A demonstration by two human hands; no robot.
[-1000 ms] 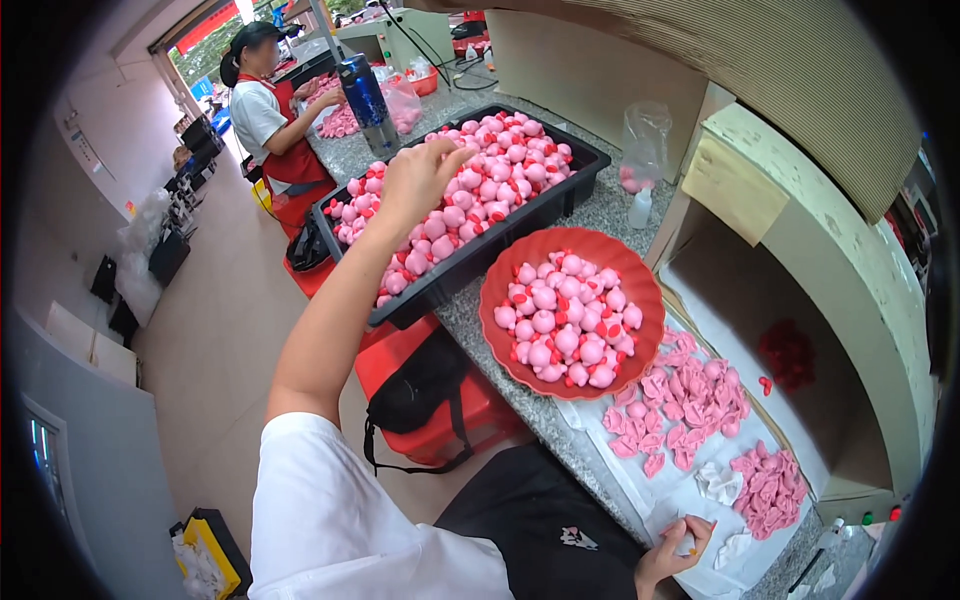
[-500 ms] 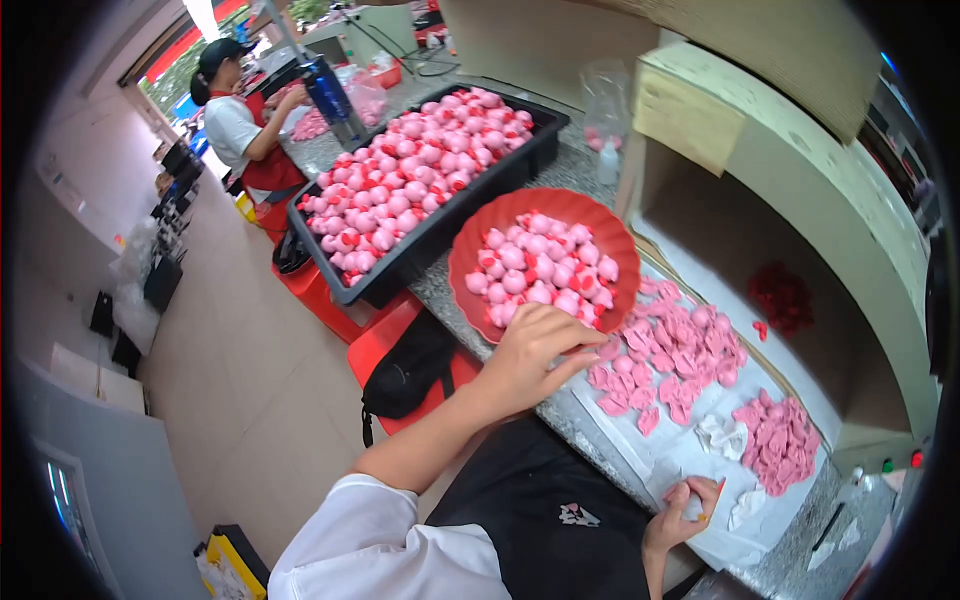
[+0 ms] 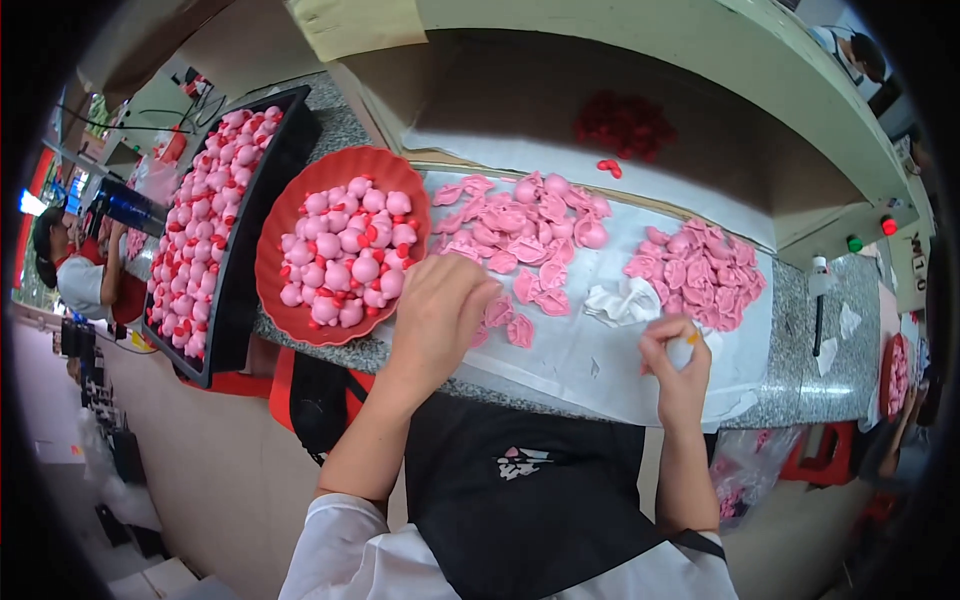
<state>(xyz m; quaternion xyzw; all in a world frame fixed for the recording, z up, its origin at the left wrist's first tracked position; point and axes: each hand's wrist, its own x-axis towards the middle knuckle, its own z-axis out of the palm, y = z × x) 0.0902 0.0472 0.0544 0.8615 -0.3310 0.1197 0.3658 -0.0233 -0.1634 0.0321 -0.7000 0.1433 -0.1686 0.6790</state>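
Note:
My left hand (image 3: 437,312) is over the paper beside the right rim of a red scalloped bowl (image 3: 277,300). Its fingers curl down at the edge of a spread of loose pink moulded pieces (image 3: 525,250), and its fingertips are hidden. Small round pink figures with red parts (image 3: 345,240) fill the bowl. Lower right of a crumpled white cloth (image 3: 622,303), my right hand (image 3: 680,372) is closed in a pinch. A bit of red shows at its fingertips and a yellow-orange spot by a finger; I cannot make out the thing held. A denser pile of pink pieces (image 3: 700,270) lies just beyond it.
A long black tray (image 3: 245,240) of similar pink figures stands left of the bowl. Behind the white paper (image 3: 560,365) rises a pale green housing (image 3: 640,50) with small red parts (image 3: 625,125) inside. Another person (image 3: 80,265) works at far left. A small white bottle (image 3: 820,277) stands at right.
My view has swung right, so the bowl and tray appear farther left. My left hand has moved off the bowl's near rim to the loose pieces. My right hand stays pinched.

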